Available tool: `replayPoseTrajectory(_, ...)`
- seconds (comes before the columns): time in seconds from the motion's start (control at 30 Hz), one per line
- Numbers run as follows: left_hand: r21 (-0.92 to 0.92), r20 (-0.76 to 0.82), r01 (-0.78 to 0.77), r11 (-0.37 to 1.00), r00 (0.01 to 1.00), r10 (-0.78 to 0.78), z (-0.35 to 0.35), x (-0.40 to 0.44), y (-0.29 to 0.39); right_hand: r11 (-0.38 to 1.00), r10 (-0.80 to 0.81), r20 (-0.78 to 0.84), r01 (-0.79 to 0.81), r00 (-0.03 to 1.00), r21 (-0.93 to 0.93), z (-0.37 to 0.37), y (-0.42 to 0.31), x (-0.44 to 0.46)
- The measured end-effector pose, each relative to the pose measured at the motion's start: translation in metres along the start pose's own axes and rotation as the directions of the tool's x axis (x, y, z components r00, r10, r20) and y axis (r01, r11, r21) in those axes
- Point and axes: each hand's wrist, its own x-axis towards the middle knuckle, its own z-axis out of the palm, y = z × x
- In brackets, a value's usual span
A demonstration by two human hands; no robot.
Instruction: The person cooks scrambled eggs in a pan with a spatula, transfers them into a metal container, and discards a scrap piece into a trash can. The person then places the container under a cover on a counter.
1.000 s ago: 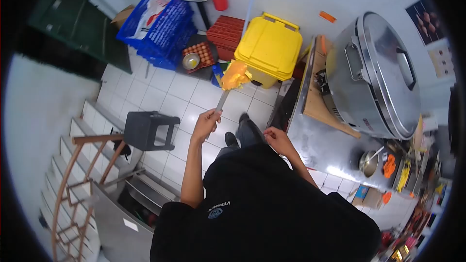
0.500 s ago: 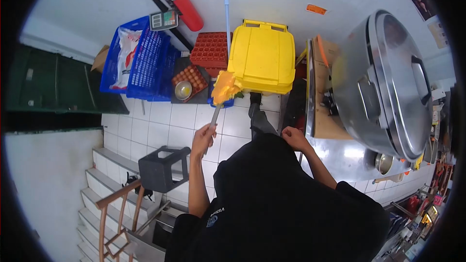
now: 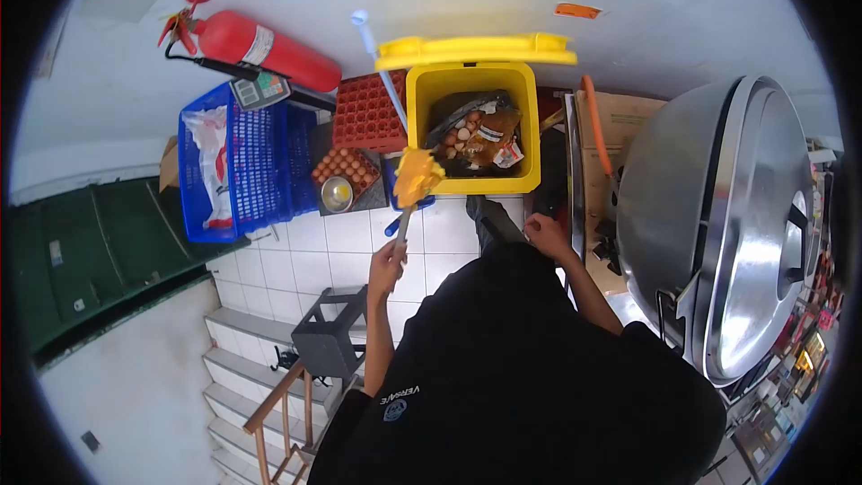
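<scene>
My left hand [image 3: 387, 269] is closed round the grey handle of a spatula [image 3: 404, 226]. A thick lump of orange-yellow paste [image 3: 417, 178] covers its head, so the head's shape is hidden. The paste appears in front of the near left corner of a yellow pedal bin [image 3: 530, 181], whose lid [image 3: 476, 51] is raised. Eggshells [image 3: 461, 136], a black bag and crumpled wrappers lie inside the bin. My right hand [image 3: 545, 234] is closed near my right leg, with nothing visible in its fingers. One dark shoe [image 3: 476, 208] is at the bin's base.
A tray of eggs [image 3: 346, 164] with a metal bowl [image 3: 337, 195], red egg trays [image 3: 369, 114] and a blue crate [image 3: 235, 180] stand left of the bin. A large steel vessel [image 3: 669, 180] is on the right. A dark stool [image 3: 328, 337] stands beside stairs [image 3: 235, 362] at lower left.
The bin's lid has swung up and its contents now show. The view has shifted. My left hand still holds the spatula with the paste; my right hand stays closed near my leg.
</scene>
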Motion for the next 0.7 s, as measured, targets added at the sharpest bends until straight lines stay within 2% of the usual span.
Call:
replayPoseTrajectory(0.03,0.089,0.029,-0.022,0.996,0.999,0.019,0.006,0.022,0.009,1.000,0.013,-0.014,-0.013,1.000,0.025,-0.002,-0.002,0.003)
replayPoseTrajectory(0.07,0.194,0.017,-0.215,0.957,0.976,0.216,0.015,0.052,0.003,0.999,0.026,-0.027,-0.025,0.999,0.048,-0.005,-0.005,0.005)
replayPoseTrajectory(0.1,0.294,0.028,-0.397,0.869,0.913,0.408,0.026,0.082,-0.003,0.997,0.038,-0.042,-0.035,0.998,0.072,-0.006,-0.008,0.006)
replayPoseTrajectory(0.17,0.608,0.071,-0.374,0.700,0.904,0.421,0.050,0.126,0.012,0.995,0.047,-0.060,-0.042,0.997,0.085,-0.005,-0.005,0.005)
replayPoseTrajectory(0.27,0.869,-0.040,-0.116,0.481,0.952,0.303,0.086,0.158,0.051,0.995,0.060,-0.101,-0.053,0.993,0.080,-0.003,-0.003,-0.008)
replayPoseTrajectory(0.37,0.892,-0.057,-0.073,0.446,0.961,0.272,0.094,0.181,0.050,0.986,0.110,-0.141,-0.089,0.984,0.144,0.002,0.009,-0.028)
replayPoseTrajectory(0.5,0.837,0.042,-0.238,0.492,0.926,0.376,0.077,0.152,0.043,0.981,0.090,-0.219,-0.048,0.971,0.190,0.026,0.028,-0.063)
replayPoseTrajectory(0.53,0.771,0.053,-0.297,0.564,0.912,0.408,0.070,0.138,0.035,0.983,0.102,-0.227,-0.063,0.969,0.175,0.033,0.031,-0.071)
replayPoseTrajectory(0.63,0.632,0.117,-0.391,0.669,0.902,0.416,0.045,0.102,-0.017,0.988,0.085,-0.258,-0.047,0.962,0.149,0.050,0.024,-0.097)
replayPoseTrajectory(0.7,0.551,0.113,-0.500,0.668,0.838,0.534,0.031,0.092,-0.090,0.983,0.013,-0.340,0.050,0.940,0.176,0.073,0.031,-0.113)
